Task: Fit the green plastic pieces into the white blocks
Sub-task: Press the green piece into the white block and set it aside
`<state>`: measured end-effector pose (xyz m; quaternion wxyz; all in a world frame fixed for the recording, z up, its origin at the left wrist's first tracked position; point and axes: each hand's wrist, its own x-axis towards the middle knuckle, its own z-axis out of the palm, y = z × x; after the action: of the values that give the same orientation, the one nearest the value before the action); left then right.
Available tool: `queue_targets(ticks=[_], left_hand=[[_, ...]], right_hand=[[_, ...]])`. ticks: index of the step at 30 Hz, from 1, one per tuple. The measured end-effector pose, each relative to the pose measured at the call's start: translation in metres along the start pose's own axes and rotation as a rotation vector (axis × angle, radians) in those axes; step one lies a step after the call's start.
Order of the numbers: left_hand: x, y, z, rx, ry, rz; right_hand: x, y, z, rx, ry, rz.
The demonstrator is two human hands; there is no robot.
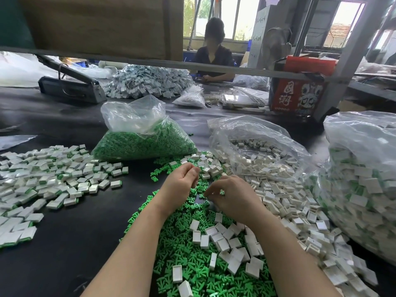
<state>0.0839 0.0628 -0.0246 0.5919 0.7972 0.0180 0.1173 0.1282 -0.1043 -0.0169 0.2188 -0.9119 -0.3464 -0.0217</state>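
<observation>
Over the middle of the black table (70, 249), the left hand (180, 182) hangs with fingers curled and seemingly empty, while the right hand (230, 195) pinches something small I cannot make out, both above the loose green plastic pieces (184, 249) and scattered white blocks (222, 239). Both parts look light, stiff and rather slick, so each is probably best pinched by its edges between fingertips. Beyond, a red carton (296, 97) bears two large Chinese characters.

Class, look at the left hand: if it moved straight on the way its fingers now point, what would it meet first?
Probably the loose white blocks just beyond the left hand; its curled fingers nearly reach them, though depth is unclear.
</observation>
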Motion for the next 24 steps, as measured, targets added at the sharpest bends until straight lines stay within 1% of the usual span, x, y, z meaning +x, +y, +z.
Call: queue_targets(ticks=[2, 4, 8, 10, 13, 15, 17, 19, 22, 24], left_hand=[[0.0, 0.001, 0.0, -0.004, 0.001, 0.0], [0.0, 0.002, 0.0, -0.007, -0.001, 0.001], [-0.001, 0.004, 0.001, -0.008, -0.011, 0.004], [-0.002, 0.004, 0.001, -0.016, -0.017, 0.01], [-0.002, 0.005, 0.001, -0.044, -0.016, 0.024], [-0.003, 0.005, 0.001, -0.067, -0.02, 0.041], [-0.003, 0.006, 0.001, -0.096, -0.03, 0.054], [-0.003, 0.005, 0.002, -0.119, -0.045, 0.066], [-0.003, 0.005, 0.003, -0.135, -0.072, 0.072], [-0.003, 0.004, 0.003, -0.153, -0.087, 0.075]], right_hand=[[0.0, -0.003, 0.0, 0.031, -0.059, -0.034], [0.0, -0.004, 0.001, 0.007, -0.105, -0.043], [0.0, -0.003, 0.001, -0.02, -0.112, -0.05], [0.0, -0.003, 0.001, 0.048, -0.095, -0.017], [-0.002, -0.003, -0.003, 0.342, 0.033, 0.061], [-0.003, -0.005, -0.01, 0.642, 0.166, 0.1], [-0.006, -0.007, -0.016, 0.947, 0.242, 0.148], [-0.007, -0.009, -0.019, 1.127, 0.256, 0.198], [-0.007, -0.01, -0.021, 1.311, 0.231, 0.277], [-0.006, -0.01, -0.022, 1.391, 0.236, 0.305]])
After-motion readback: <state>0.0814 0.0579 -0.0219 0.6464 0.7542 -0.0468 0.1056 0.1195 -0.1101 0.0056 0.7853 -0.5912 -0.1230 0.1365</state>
